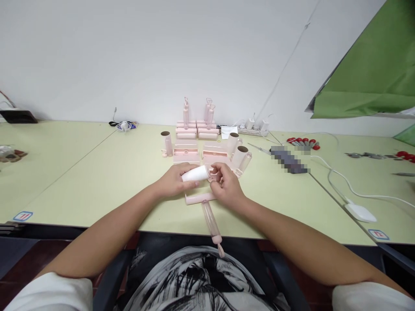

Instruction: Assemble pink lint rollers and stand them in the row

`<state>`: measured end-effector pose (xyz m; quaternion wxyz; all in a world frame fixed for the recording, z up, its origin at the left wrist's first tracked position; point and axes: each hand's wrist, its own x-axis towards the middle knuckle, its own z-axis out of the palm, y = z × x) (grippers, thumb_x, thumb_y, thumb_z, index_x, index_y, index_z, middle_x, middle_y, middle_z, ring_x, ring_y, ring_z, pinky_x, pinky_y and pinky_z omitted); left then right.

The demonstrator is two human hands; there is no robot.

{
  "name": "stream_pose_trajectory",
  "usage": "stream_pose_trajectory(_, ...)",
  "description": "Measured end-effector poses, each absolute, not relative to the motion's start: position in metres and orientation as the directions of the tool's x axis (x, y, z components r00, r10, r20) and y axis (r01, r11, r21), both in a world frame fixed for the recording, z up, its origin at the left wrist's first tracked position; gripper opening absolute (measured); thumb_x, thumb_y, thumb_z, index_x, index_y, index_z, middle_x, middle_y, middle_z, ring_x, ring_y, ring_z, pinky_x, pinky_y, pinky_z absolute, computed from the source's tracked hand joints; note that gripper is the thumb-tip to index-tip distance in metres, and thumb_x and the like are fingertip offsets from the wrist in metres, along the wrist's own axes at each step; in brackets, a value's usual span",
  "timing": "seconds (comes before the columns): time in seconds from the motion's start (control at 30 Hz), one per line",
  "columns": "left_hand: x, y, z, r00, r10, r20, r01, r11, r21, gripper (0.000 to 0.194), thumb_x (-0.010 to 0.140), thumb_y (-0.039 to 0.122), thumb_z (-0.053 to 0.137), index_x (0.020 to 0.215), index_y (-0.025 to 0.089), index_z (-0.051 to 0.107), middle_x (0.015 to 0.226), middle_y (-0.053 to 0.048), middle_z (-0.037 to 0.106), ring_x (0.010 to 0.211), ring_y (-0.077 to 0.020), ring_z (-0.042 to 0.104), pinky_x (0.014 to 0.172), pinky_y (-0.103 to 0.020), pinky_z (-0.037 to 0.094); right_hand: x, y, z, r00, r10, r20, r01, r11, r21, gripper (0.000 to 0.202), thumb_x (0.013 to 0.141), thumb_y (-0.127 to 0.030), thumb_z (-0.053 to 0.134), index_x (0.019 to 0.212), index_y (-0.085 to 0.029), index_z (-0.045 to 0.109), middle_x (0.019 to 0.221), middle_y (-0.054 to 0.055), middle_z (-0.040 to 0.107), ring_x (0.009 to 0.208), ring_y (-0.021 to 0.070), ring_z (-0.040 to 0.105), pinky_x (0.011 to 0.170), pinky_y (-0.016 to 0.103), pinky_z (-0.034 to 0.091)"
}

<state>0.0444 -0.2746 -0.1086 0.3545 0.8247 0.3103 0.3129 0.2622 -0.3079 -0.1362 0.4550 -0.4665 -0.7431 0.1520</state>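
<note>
My left hand (177, 180) is wrapped around a white lint roller refill (196, 173), which lies tilted with its right end higher. My right hand (227, 185) is closed at that end, fingertips pinched together. Whatever they pinch is too small to make out. Under both hands lies a pink lint roller handle (212, 220), its clear grip pointing toward me past the table's front edge. Part of its pink head is hidden by my right hand. Behind my hands sit open pink roller cases (186, 154).
Cardboard-cored rolls (241, 157) stand beside the cases. Further back are assembled lint rollers (186, 129) with upright handles. A power strip (253, 131), a blurred dark object (288, 160), red-handled tools (303, 142) and a white charger (360, 212) with its cable lie to the right.
</note>
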Motion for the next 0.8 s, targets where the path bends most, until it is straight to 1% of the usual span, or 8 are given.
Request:
stream_pose_trajectory(0.1, 0.039, -0.273, -0.111, 0.675, 0.665, 0.321, 0.294, -0.641, 0.708, 0.057, 0.079, 0.042, 0.067, 0.131, 0.018, 0.061, 0.111, -0.008, 0.067, 0.098, -0.0256, 0.061, 0.088, -0.036, 0.047, 0.264, -0.308, -0.134, -0.210, 0.818, 0.536, 0.474, 0.564, -0.676, 0.055, 0.075, -0.015, 0.055, 0.129, -0.022, 0.049, 0.110, 0.008, 0.056, 0.076, 0.0162, 0.055, 0.055, 0.027, 0.045)
stream_pose_trajectory(0.23, 0.035, -0.270, -0.115, 0.611, 0.728, 0.311, 0.282, -0.567, 0.774, 0.067, 0.077, 0.041, 0.072, 0.137, 0.021, 0.051, 0.112, -0.008, 0.064, 0.097, -0.0236, 0.061, 0.082, -0.033, 0.050, 0.266, -0.305, -0.133, -0.252, 0.800, 0.544, 0.427, 0.597, -0.679, 0.044, 0.080, -0.020, 0.058, 0.124, -0.023, 0.056, 0.115, 0.009, 0.058, 0.080, 0.0168, 0.059, 0.059, 0.029, 0.049)
stream_pose_trajectory(0.3, 0.036, -0.268, -0.117, 0.542, 0.768, 0.340, 0.212, -0.517, 0.830, 0.072, 0.074, 0.038, 0.077, 0.138, 0.022, 0.046, 0.106, -0.006, 0.063, 0.092, -0.0203, 0.062, 0.077, -0.029, 0.051, 0.266, -0.302, -0.134, -0.213, 0.825, 0.523, 0.382, 0.563, -0.733, 0.041, 0.080, -0.022, 0.061, 0.121, -0.023, 0.058, 0.110, 0.008, 0.060, 0.078, 0.0167, 0.060, 0.061, 0.030, 0.050)
stream_pose_trajectory(0.37, 0.037, -0.266, -0.118, 0.476, 0.792, 0.382, 0.076, -0.470, 0.879, 0.072, 0.073, 0.034, 0.080, 0.134, 0.023, 0.043, 0.101, -0.004, 0.063, 0.087, -0.0172, 0.063, 0.072, -0.026, 0.051, 0.265, -0.300, -0.135, -0.179, 0.872, 0.456, 0.268, 0.490, -0.830, 0.039, 0.080, -0.026, 0.064, 0.118, -0.022, 0.057, 0.097, 0.006, 0.063, 0.072, 0.0160, 0.061, 0.059, 0.030, 0.051)
stream_pose_trajectory(0.43, 0.039, -0.265, -0.118, 0.428, 0.815, 0.390, -0.078, -0.397, 0.915, 0.066, 0.073, 0.032, 0.080, 0.126, 0.024, 0.041, 0.099, -0.003, 0.063, 0.080, -0.0140, 0.063, 0.066, -0.023, 0.052, 0.264, -0.299, -0.136, -0.165, 0.916, 0.367, 0.110, 0.387, -0.916, 0.038, 0.081, -0.031, 0.066, 0.116, -0.022, 0.054, 0.083, 0.001, 0.062, 0.064, 0.0151, 0.060, 0.055, 0.030, 0.051)
stream_pose_trajectory(0.5, 0.040, -0.263, -0.117, 0.394, 0.835, 0.383, -0.186, -0.335, 0.924, 0.056, 0.074, 0.031, 0.080, 0.115, 0.024, 0.042, 0.097, -0.001, 0.063, 0.073, -0.0112, 0.062, 0.059, -0.021, 0.052, 0.264, -0.297, -0.135, -0.151, 0.938, 0.312, -0.016, 0.313, -0.950, 0.040, 0.080, -0.035, 0.068, 0.114, -0.023, 0.051, 0.075, -0.002, 0.060, 0.061, 0.0152, 0.060, 0.052, 0.030, 0.051)
stream_pose_trajectory(0.63, 0.040, -0.260, -0.115, 0.376, 0.850, 0.369, -0.241, -0.295, 0.925, 0.046, 0.072, 0.029, 0.082, 0.100, 0.020, 0.046, 0.091, 0.001, 0.061, 0.070, -0.0098, 0.063, 0.060, -0.022, 0.056, 0.266, -0.294, -0.131, -0.120, 0.944, 0.308, -0.103, 0.297, -0.949, 0.042, 0.079, -0.037, 0.070, 0.112, -0.022, 0.050, 0.070, -0.003, 0.062, 0.060, 0.0151, 0.061, 0.056, 0.030, 0.051)
stream_pose_trajectory(0.8, 0.040, -0.260, -0.115, 0.370, 0.854, 0.365, -0.238, -0.293, 0.926, 0.049, 0.070, 0.027, 0.084, 0.103, 0.019, 0.049, 0.093, 0.000, 0.062, 0.072, -0.0109, 0.066, 0.061, -0.023, 0.058, 0.268, -0.292, -0.131, -0.139, 0.943, 0.302, -0.125, 0.285, -0.950, 0.041, 0.079, -0.036, 0.070, 0.111, -0.022, 0.050, 0.065, -0.004, 0.063, 0.058, 0.0145, 0.060, 0.059, 0.031, 0.048)
